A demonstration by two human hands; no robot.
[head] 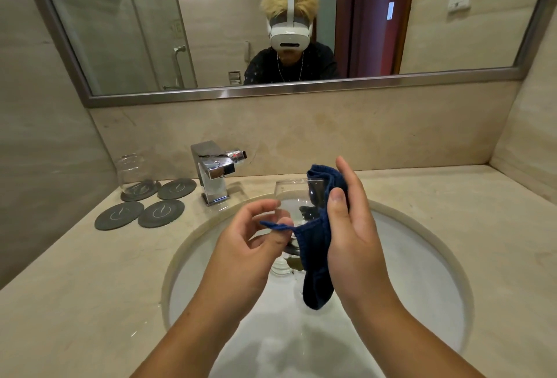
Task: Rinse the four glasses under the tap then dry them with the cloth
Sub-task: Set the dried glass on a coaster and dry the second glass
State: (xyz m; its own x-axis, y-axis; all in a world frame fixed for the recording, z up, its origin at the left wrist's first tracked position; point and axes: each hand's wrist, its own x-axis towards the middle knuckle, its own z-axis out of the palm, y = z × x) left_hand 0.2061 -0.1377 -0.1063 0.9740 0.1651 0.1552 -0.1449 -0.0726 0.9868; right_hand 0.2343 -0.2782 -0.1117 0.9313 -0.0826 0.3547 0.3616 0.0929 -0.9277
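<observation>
Pinching cloth [316,245] corner with left hand [250,236]. Clamping rest of cloth onto glass [294,195] with right hand [352,227], thumb in front. Held tilted between both hands, above sink [422,257]. Beyond: tap [215,172]; back left, four coasters [161,213], second glass [134,172] standing on farthest one.

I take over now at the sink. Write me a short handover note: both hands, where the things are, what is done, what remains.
Left hand: pinches a corner of the dark blue knitted cloth.
Right hand: presses that cloth round a clear drinking glass, above the round white sink.
Done, it seems: another clear glass, upside down on a dark grey round coaster.
To do: finish drying this glass; two more glasses are not in view.
</observation>
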